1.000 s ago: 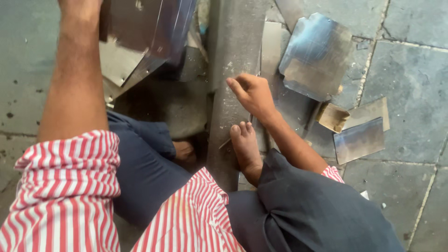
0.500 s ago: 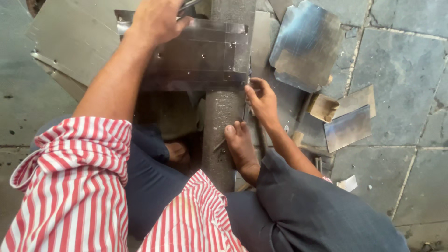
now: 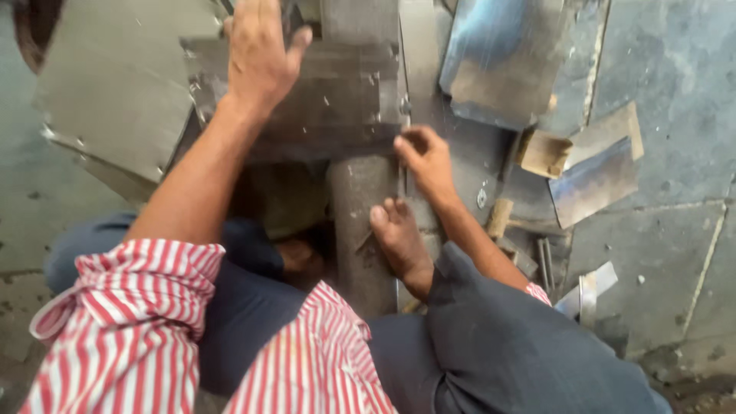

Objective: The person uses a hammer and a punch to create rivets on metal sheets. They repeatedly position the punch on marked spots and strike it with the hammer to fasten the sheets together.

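Observation:
I sit on the floor with a thick grey metal bar (image 3: 360, 222) running away from me between my legs. A folded grey metal sheet (image 3: 330, 100) lies across the bar. My left hand (image 3: 257, 57) presses flat on the sheet's top left part, fingers spread. My right hand (image 3: 422, 157) pinches the sheet's lower right corner beside the bar. My bare right foot (image 3: 399, 241) rests against the bar.
A large flat metal sheet (image 3: 115, 84) lies at the left. A shiny bent sheet (image 3: 498, 61) sits at the upper right. Smaller offcuts (image 3: 590, 176) and metal strips (image 3: 586, 291) lie on the stone floor at the right.
My left hand has brought the folded sheet from the upper left onto the bar and now presses it down. My right hand has moved up to the sheet's corner.

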